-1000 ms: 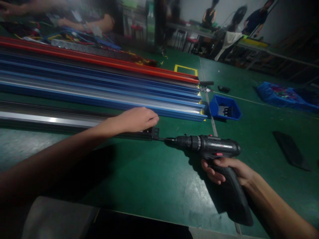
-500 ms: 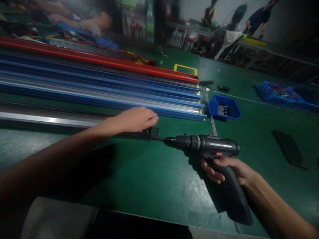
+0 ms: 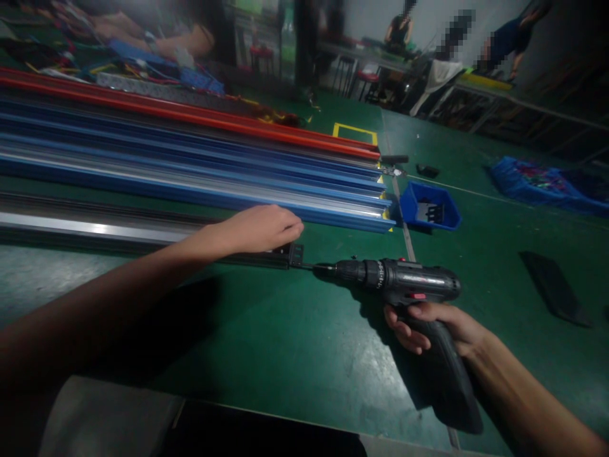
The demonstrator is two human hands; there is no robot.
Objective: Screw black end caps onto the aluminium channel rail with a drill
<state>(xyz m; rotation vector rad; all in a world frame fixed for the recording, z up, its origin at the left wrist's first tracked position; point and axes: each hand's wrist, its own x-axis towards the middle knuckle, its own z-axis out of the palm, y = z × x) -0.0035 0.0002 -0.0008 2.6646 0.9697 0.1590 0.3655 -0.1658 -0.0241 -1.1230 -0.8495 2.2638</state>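
- From here, I see the right hand (image 3: 431, 327) wrapped round the drill (image 3: 421, 279) handle, good for something likely heavy.
- It points at the metal bar (image 3: 99, 227) (stiff, maybe slippery) on the green table (image 3: 266, 343).
- The left hand (image 3: 261, 230) covers the bar's end; I can't tell its grip.

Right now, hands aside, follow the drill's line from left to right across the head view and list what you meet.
Dark metal profile with a bright strip → small black bracket at its right end → power drill → flat black object.
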